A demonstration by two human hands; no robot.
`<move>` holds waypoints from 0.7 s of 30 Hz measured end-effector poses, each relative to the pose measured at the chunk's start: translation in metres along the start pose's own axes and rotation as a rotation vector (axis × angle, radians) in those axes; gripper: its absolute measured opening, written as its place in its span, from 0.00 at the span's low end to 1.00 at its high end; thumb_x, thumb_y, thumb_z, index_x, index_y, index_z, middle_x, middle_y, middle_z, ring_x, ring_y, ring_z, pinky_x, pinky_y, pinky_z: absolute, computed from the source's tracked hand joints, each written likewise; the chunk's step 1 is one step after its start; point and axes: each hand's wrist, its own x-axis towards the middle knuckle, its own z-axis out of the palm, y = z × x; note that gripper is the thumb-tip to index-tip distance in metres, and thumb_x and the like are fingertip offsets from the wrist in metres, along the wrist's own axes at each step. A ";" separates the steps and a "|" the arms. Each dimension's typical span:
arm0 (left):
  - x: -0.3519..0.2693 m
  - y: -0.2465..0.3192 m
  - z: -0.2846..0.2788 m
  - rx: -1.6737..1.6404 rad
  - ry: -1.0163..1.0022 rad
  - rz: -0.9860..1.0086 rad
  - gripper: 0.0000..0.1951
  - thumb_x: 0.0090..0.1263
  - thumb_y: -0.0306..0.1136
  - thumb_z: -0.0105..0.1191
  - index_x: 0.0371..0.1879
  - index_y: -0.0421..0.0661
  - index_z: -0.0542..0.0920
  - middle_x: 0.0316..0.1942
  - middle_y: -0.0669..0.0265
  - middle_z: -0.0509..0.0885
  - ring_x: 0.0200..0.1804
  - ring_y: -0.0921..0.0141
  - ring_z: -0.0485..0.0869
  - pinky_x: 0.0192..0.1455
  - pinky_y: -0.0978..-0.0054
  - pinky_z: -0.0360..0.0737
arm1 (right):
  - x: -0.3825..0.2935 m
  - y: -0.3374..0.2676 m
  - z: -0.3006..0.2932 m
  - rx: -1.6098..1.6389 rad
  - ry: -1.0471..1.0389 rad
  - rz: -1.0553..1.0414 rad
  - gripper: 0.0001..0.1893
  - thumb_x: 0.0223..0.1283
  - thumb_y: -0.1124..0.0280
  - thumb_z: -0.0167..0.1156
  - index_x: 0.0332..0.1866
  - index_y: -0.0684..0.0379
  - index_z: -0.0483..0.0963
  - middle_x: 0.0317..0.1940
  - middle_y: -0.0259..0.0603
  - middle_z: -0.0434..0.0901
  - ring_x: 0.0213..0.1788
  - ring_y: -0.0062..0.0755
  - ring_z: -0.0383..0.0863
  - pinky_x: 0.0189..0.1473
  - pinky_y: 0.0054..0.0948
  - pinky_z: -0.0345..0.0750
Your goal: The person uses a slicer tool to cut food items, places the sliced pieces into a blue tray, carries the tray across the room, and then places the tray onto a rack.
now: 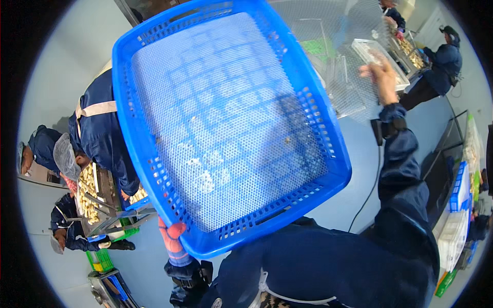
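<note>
A blue plastic basket with perforated walls fills the middle of the head view, tilted, with a white mesh sheet lining its bottom. A few small crumbs lie on the mesh. My left hand, in a pink and blue glove, grips the basket's lower left corner; its fingers are partly hidden behind the rim. My right hand is bare and raised to the right of the basket, apart from it, slightly blurred. Around that hand is a translucent mesh sheet; whether the fingers touch it I cannot tell.
Behind the right hand are a white tray and a green item. Co-workers stand at left and upper right beside tables of pale, elongated food pieces. Green crates sit lower left; white crates are stacked at right. A cable hangs near my right arm.
</note>
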 end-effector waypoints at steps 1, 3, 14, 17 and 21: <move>-0.005 0.005 0.005 -0.003 -0.007 0.009 0.28 0.66 0.48 0.38 0.61 0.46 0.54 0.58 0.53 0.63 0.57 0.55 0.66 0.57 0.54 0.67 | 0.008 0.018 0.007 0.062 -0.032 0.033 0.20 0.57 0.76 0.45 0.57 0.64 0.60 0.27 0.44 0.79 0.25 0.22 0.78 0.23 0.12 0.67; -0.017 0.007 0.017 0.098 -0.042 0.100 0.30 0.62 0.45 0.47 0.59 0.44 0.57 0.56 0.54 0.65 0.56 0.56 0.67 0.56 0.56 0.68 | 0.017 0.063 0.020 0.129 -0.083 0.171 0.23 0.57 0.76 0.46 0.59 0.65 0.55 0.28 0.46 0.79 0.23 0.25 0.78 0.19 0.14 0.68; -0.033 0.001 0.000 -0.210 0.062 -0.047 0.32 0.59 0.41 0.49 0.61 0.45 0.54 0.57 0.53 0.63 0.54 0.57 0.68 0.54 0.57 0.69 | -0.054 0.155 0.110 -0.635 -0.202 0.320 0.32 0.54 0.52 0.49 0.59 0.63 0.56 0.38 0.60 0.74 0.44 0.52 0.73 0.46 0.36 0.70; -0.019 0.000 0.020 -0.136 -0.059 -0.046 0.30 0.58 0.35 0.48 0.60 0.45 0.55 0.55 0.54 0.65 0.52 0.58 0.70 0.53 0.58 0.70 | -0.063 0.133 0.089 -0.298 -0.228 0.176 0.30 0.58 0.50 0.43 0.55 0.67 0.59 0.41 0.56 0.74 0.47 0.47 0.73 0.48 0.34 0.69; -0.006 0.014 0.017 -0.155 0.037 -0.039 0.28 0.61 0.41 0.47 0.59 0.43 0.58 0.53 0.56 0.69 0.50 0.58 0.73 0.52 0.58 0.72 | -0.083 -0.019 0.104 0.809 -0.480 0.667 0.32 0.61 0.48 0.39 0.58 0.67 0.57 0.51 0.47 0.69 0.52 0.36 0.69 0.54 0.29 0.65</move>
